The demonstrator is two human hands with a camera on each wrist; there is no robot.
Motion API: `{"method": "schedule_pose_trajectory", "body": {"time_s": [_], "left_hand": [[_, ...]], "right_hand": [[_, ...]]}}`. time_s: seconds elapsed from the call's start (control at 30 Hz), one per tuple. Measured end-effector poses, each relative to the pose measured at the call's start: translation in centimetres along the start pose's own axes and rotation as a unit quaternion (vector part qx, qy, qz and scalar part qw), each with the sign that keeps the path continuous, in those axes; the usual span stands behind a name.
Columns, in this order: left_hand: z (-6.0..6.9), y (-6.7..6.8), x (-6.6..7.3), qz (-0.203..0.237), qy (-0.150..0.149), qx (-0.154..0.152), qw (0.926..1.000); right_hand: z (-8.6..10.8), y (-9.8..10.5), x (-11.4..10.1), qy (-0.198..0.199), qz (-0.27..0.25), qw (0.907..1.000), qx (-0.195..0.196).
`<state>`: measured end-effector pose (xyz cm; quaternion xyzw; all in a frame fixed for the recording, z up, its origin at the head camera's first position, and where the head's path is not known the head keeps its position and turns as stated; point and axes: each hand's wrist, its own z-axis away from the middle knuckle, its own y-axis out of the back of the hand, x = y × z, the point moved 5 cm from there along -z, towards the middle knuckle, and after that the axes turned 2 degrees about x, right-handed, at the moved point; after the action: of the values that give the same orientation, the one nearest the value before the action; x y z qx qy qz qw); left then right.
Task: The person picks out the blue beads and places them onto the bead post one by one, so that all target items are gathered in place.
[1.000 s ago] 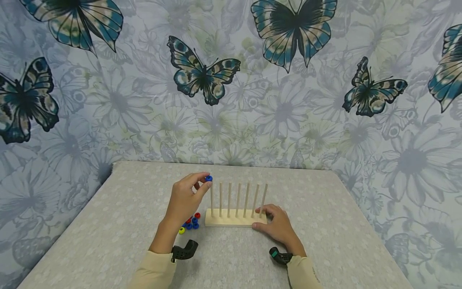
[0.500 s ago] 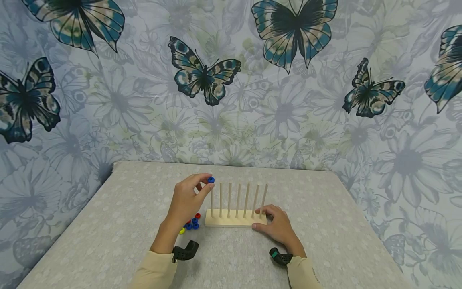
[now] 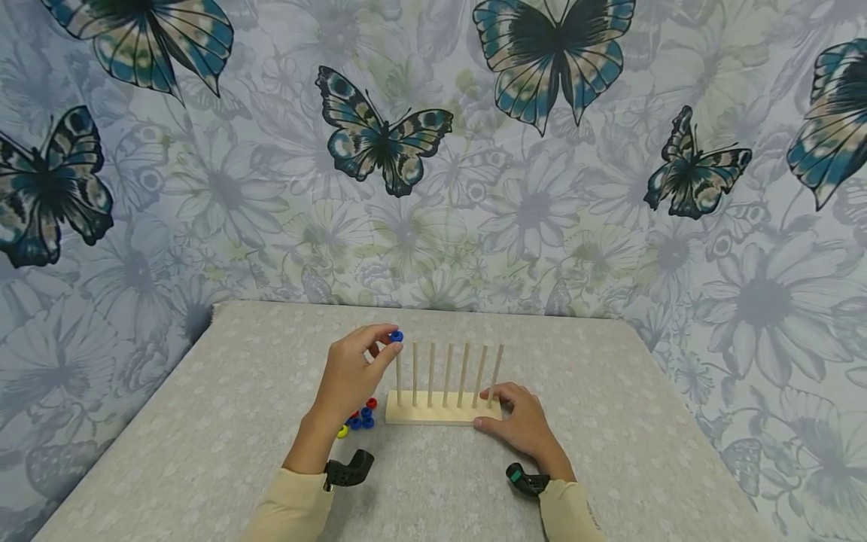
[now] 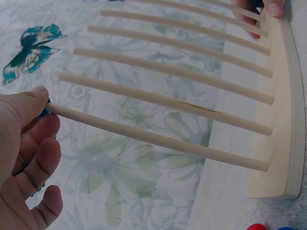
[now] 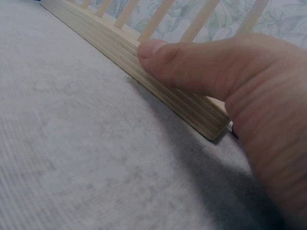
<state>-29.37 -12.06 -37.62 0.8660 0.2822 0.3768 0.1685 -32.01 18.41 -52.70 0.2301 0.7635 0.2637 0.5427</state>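
My left hand [image 3: 348, 369] pinches a blue bead [image 3: 396, 336] between thumb and forefinger; the other fingers curl loosely and hold nothing. The bead is at the very top of the leftmost peg [image 3: 398, 380], touching or nearly so; I cannot tell whether the tip has entered its hole. My right hand [image 3: 518, 421] grips the right end of the pale wooden base [image 3: 427, 412], thumb on the front edge, fingers reaching behind. From this base seven slim pegs rise in a row, and the second from my left has a dark crack [image 4: 199, 106] along its side. Just left of the base, partly hidden by my left forearm, lies a small cluster of loose beads [image 3: 366, 412] in red, blue and yellow. A black device [image 3: 348, 468] is strapped at each wrist, beside cream sleeves [image 3: 287, 508]. Everything rests on a pale patterned tablecloth [image 3: 609, 406]; beyond hangs a flowered backdrop [image 3: 535, 211] with large teal butterflies [image 3: 384, 139].
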Motion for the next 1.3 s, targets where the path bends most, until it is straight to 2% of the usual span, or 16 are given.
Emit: {"method": "schedule_pose_trajectory", "body": {"time_s": [0.57, 0.8, 1.3], "left_hand": [[0.02, -0.28, -0.17, 0.005, 0.023, -0.010, 0.9997], [-0.05, -0.41, -0.34, 0.008, 0.035, -0.018, 0.9992], [0.09, -0.52, -0.69, 0.002, 0.048, -0.028, 0.9985]], "right_hand": [[0.09, 0.23, -0.58, 0.014, 0.006, 0.9999, 0.006], [-0.03, 0.17, -0.25, -0.002, -0.003, 1.0000, -0.003], [-0.10, 0.15, -0.16, 0.011, -0.001, 0.9999, -0.003]]}}
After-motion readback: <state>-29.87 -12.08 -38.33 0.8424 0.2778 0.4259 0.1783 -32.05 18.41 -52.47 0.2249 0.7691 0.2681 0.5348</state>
